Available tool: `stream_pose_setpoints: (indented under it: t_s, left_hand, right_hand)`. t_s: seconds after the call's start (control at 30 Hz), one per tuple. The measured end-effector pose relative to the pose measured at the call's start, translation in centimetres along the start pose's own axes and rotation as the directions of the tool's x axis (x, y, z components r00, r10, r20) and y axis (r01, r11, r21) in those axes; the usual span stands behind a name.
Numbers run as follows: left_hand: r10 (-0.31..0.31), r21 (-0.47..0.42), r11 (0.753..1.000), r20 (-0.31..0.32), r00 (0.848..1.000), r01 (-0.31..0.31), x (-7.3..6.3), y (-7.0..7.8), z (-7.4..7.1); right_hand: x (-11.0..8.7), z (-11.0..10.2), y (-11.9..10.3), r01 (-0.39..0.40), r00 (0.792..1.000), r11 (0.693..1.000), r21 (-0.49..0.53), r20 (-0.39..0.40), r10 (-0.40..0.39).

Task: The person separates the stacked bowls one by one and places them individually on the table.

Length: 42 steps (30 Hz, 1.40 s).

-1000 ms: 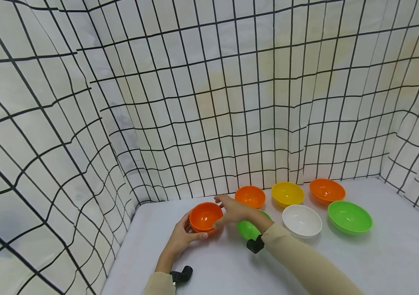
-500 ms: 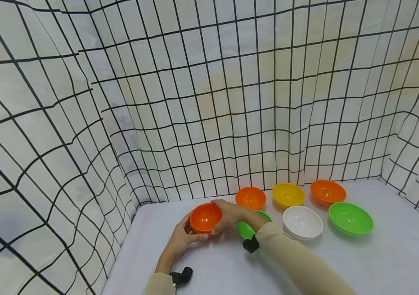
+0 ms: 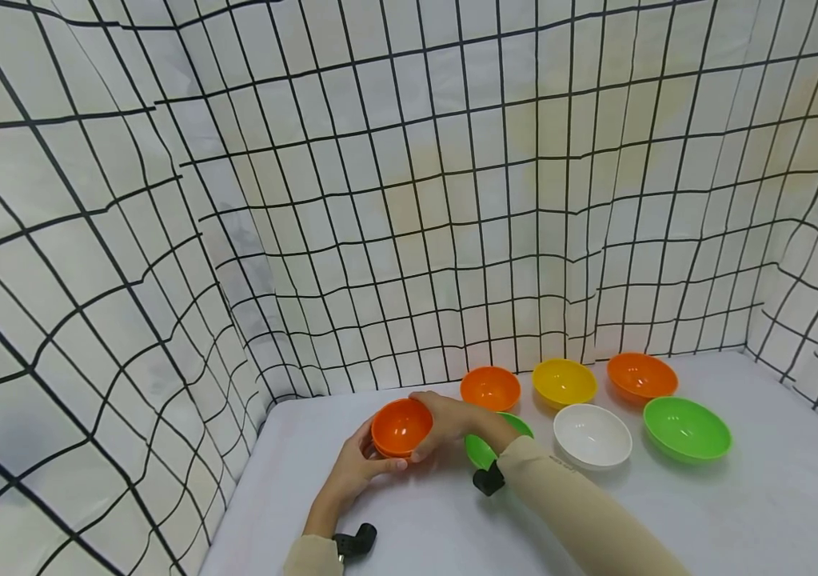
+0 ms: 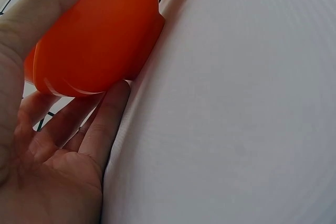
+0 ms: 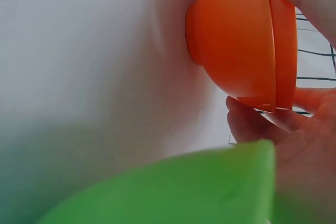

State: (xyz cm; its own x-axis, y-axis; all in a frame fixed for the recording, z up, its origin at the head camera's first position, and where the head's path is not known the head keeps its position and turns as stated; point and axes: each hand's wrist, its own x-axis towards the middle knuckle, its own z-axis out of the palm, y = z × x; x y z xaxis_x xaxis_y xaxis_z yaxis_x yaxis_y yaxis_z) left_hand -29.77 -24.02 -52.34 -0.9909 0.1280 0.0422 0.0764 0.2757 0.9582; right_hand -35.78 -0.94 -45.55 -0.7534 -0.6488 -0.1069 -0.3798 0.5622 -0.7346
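Two nested orange bowls (image 3: pixel 401 429) stand on the white-covered table at the left of the other bowls. In the right wrist view the rim of the upper bowl (image 5: pixel 286 51) shows just above that of the lower bowl (image 5: pixel 236 40), whose foot is at the cloth. My left hand (image 3: pixel 351 470) curves round their left side, thumb in front and fingers behind. From the right, my right hand (image 3: pixel 443 424) grips the same bowls with thumb and fingers spread along the rims. In the left wrist view, a fingertip of my left hand (image 4: pixel 68 166) reaches low under the curved wall.
A green bowl (image 3: pixel 479 454) sits partly under my right forearm. Beyond and right stand another orange bowl (image 3: pixel 491 389), a yellow bowl (image 3: pixel 564 384), a white bowl (image 3: pixel 592 436), a larger orange bowl (image 3: pixel 642 378) and a larger green bowl (image 3: pixel 687 430). Gridded white sheeting walls the table's back and sides.
My right hand has moved left and closed onto the rims of the nested orange bowls. The left hand has stayed round them, and the bowls have hardly moved.
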Motion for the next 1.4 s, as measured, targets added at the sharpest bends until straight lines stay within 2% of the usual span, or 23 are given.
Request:
stream_pose_setpoints:
  t_s: [0.53,1.0,1.4]
  left_hand:
    - [-0.011,-0.005,1.0,-0.001,1.0,0.011,0.03,0.0,0.08]
    - [-0.015,0.0,1.0,0.01,1.0,0.015,-0.08,0.25,0.1]
    - [-0.011,0.011,1.0,0.002,1.0,0.011,0.02,0.25,0.01]
  right_hand:
    - [0.13,0.27,0.52,0.044,0.997,0.998,-0.042,-0.055,-0.047]
    - [-0.01,0.31,0.34,0.074,0.994,0.994,-0.079,-0.07,-0.079]
    - [0.0,0.09,-0.17,0.05,0.992,0.994,-0.097,-0.107,-0.061]
